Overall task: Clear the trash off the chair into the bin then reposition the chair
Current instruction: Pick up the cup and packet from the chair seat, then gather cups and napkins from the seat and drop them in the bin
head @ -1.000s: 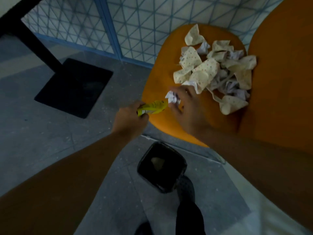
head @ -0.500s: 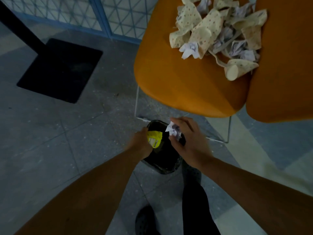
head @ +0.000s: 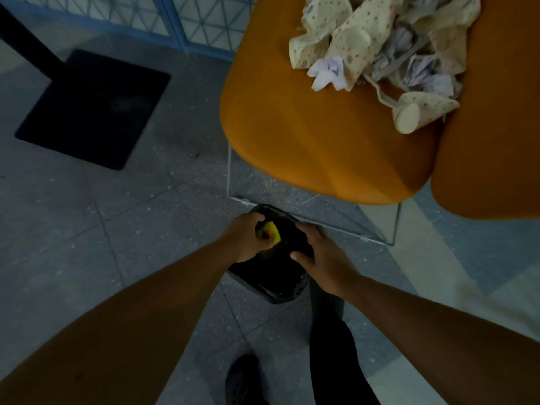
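The grey tiled floor (head: 87, 229) filled most of the view, with a black square base plate (head: 93, 109) lying flat on it at the left, a dark post rising from its far corner. The orange chair (head: 306, 135) stood at the upper right on a thin metal frame, its seat smooth and glossy and its backrest curving down the right edge. On the back of the seat lay the pile of trash (head: 380, 54): crumpled cream paper printed with small coloured dots, mixed with balls of white paper, one rolled cream piece nearest the seat's front. No writing or brand could be read on any of it. The bin (head: 277, 287), small, dark and lined with a black bag, stood on the floor just in front of the chair, between the chair frame and the person's dark shoe (head: 242, 381). The right hand (head: 324, 261) hovered over the bin's mouth with fingers spread and loose, holding nothing. The left hand (head: 245, 238) was curled around a small yellow wrapper (head: 271, 230) directly above the bin's opening.
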### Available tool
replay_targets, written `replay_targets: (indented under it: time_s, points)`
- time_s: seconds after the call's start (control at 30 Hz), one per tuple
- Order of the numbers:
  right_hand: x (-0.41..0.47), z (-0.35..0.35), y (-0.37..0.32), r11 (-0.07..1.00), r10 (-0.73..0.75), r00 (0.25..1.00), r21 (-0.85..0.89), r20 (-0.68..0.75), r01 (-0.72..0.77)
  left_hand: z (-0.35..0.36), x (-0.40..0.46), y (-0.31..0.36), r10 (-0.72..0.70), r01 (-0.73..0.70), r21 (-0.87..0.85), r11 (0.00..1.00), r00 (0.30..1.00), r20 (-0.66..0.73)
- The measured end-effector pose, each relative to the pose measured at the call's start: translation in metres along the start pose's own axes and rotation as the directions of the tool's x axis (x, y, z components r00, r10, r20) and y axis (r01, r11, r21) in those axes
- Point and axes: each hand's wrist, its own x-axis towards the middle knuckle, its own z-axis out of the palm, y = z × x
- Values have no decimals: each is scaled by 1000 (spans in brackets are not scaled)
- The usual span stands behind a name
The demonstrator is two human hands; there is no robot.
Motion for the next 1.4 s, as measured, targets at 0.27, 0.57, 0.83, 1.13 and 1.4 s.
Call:
replay_targets:
  time_s: [0.27,0.57,0.83,1.13,1.4]
  points:
    - [1,-70,-75,972,-212,965,-133,-155,192,-89,-43,63,177,-183,-16,983,966,-186]
    - [15,-163,-137,937,-334,874,-228,-354,266,-181,-75,136,302,-294,82,952,874,-381]
    - [85,-229,-125,959,-274,788,-214,-552,184,-198,-12,175,315,-285,139,948,794,-521]
    - [156,-262,-89,935,-302,836,-313,-459,166,-195,80,201,203,-202,67,977,793,-574]
    - [177,-259,-79,955,-229,841,-283,-491,95,-195,132,203,171,-206,-35,978,883,-437]
